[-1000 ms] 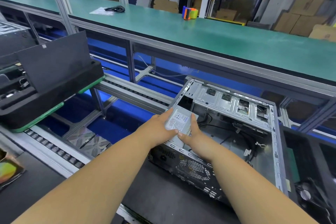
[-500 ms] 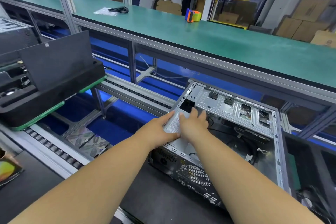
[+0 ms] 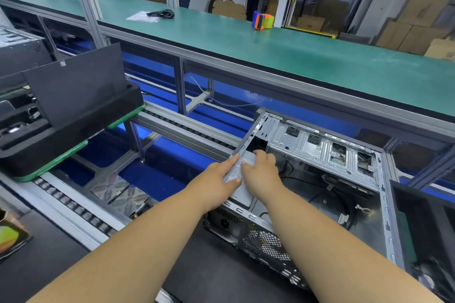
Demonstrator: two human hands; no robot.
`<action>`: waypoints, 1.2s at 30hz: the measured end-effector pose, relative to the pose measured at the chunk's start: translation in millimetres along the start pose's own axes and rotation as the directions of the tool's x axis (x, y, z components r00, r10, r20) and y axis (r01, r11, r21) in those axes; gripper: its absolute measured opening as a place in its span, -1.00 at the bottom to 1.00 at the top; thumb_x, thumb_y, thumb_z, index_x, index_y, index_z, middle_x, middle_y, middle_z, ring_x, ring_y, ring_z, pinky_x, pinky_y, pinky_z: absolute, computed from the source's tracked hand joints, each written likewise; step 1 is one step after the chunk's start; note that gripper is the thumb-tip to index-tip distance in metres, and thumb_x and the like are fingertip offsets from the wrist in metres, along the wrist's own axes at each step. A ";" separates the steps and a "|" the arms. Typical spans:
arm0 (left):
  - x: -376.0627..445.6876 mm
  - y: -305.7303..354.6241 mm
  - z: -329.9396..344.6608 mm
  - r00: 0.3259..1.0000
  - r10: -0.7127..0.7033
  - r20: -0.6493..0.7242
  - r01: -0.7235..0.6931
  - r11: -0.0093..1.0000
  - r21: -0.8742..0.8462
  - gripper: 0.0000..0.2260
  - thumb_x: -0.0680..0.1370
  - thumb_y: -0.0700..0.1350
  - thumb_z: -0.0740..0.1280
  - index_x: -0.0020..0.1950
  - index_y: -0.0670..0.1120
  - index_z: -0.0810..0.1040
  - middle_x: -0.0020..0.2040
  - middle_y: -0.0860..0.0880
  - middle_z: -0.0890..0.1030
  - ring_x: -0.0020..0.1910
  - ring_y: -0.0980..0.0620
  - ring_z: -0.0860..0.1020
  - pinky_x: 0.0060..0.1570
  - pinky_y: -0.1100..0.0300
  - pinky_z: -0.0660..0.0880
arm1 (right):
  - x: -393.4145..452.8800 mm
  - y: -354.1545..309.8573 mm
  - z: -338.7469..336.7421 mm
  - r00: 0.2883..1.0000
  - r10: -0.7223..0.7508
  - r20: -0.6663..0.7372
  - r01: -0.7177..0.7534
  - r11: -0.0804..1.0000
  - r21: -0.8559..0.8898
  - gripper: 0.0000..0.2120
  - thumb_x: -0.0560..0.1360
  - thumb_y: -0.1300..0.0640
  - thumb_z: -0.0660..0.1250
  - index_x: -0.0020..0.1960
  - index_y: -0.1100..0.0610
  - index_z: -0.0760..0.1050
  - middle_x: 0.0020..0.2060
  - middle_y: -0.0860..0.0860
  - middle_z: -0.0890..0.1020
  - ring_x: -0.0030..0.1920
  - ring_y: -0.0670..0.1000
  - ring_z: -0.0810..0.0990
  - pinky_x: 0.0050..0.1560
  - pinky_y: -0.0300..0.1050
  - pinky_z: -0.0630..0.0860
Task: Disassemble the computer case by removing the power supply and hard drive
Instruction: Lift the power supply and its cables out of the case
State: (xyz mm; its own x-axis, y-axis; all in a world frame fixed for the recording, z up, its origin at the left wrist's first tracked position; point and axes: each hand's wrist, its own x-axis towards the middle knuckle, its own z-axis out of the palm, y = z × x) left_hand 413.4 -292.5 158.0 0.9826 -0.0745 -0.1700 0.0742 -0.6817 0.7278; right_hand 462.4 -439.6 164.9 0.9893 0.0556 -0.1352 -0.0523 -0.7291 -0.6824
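An open computer case [image 3: 320, 194] lies on its side on a dark belt [image 3: 216, 275] at the near right of the scene, with its perforated back panel facing the viewer. The power supply [image 3: 240, 174], a grey metal box with a white label, sits at the case's near-left corner, just inside the left rim. Both of the person's hands are on it. The left hand [image 3: 216, 179] is laid along its left edge, fingers stretched toward the far side and the thumb pressed on the label. The right hand [image 3: 262, 174] covers its right part, with the fingers curled over the far end. Whether either hand truly clamps the box or only presses on it cannot be told. The hard drive cannot be picked out; the far wall of the case holds a silver metal cage [image 3: 317, 147] with 4 cut-outs, and black cables [image 3: 327, 189] run across the case floor.

To the left, a black tray [image 3: 73, 120] on a green base rests on a roller track [image 3: 73, 206]. Beyond the case runs a long green workbench [image 3: 307, 61] carrying a coiled black cord [image 3: 161, 13] on a plastic sheet, and farther right an orange, blue and green tape dispenser [image 3: 263, 19]. Cardboard boxes [image 3: 413, 29] are stacked at the far right.
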 end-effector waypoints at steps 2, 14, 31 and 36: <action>0.2 -0.4 -0.4 1.000 -0.002 0.014 0.002 1.000 0.004 -0.46 0.59 0.21 0.20 0.48 0.48 -0.01 0.41 0.13 0.31 0.09 0.13 0.49 -0.07 0.25 0.45 | 1.8 10.6 -10.5 0.998 0.032 0.052 -0.042 0.979 0.199 -0.43 0.55 -0.05 0.30 0.49 0.02 0.20 0.36 0.02 0.22 0.20 0.05 0.44 0.18 0.00 0.45; -0.3 2.5 -3.8 0.997 -0.036 0.073 0.039 0.999 -0.032 -0.42 0.61 0.15 0.23 0.48 0.49 -0.04 0.39 0.07 0.29 0.09 0.12 0.51 0.04 0.21 0.48 | 2.4 37.9 -16.3 0.926 0.038 0.375 -0.277 0.743 0.609 -0.46 0.46 0.15 0.51 0.29 0.14 0.26 0.20 0.09 0.59 0.07 0.05 0.65 -0.07 -0.12 0.61; -4.0 22.2 -2.6 0.997 -0.046 0.057 0.031 0.972 0.235 -0.58 0.62 0.22 0.17 0.46 0.46 0.18 0.47 -0.03 0.24 0.34 -0.05 0.41 0.27 0.02 0.43 | 6.2 42.1 -20.8 0.948 0.006 0.317 -0.215 0.744 0.632 -0.50 0.45 0.18 0.52 0.25 0.15 0.30 0.10 0.11 0.63 0.02 0.08 0.69 -0.03 -0.03 0.64; 2.7 32.0 -1.8 0.995 -0.081 0.059 0.056 0.940 0.337 -0.57 0.60 0.26 0.17 0.43 0.51 0.14 0.53 -0.06 0.17 0.40 -0.09 0.36 0.25 0.00 0.43 | 8.4 46.9 -27.3 0.947 0.047 0.318 -0.245 0.746 0.619 -0.48 0.43 0.17 0.54 0.24 0.13 0.31 0.08 0.12 0.64 0.04 0.11 0.69 0.15 0.07 0.60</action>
State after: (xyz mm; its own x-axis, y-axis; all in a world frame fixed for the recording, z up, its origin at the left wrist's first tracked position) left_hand 418.8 -313.2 182.0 0.9617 -0.0621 -0.2669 0.0675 -0.8903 0.4504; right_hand 472.0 -491.9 151.4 0.8908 0.2356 -0.3887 -0.3660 -0.1351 -0.9207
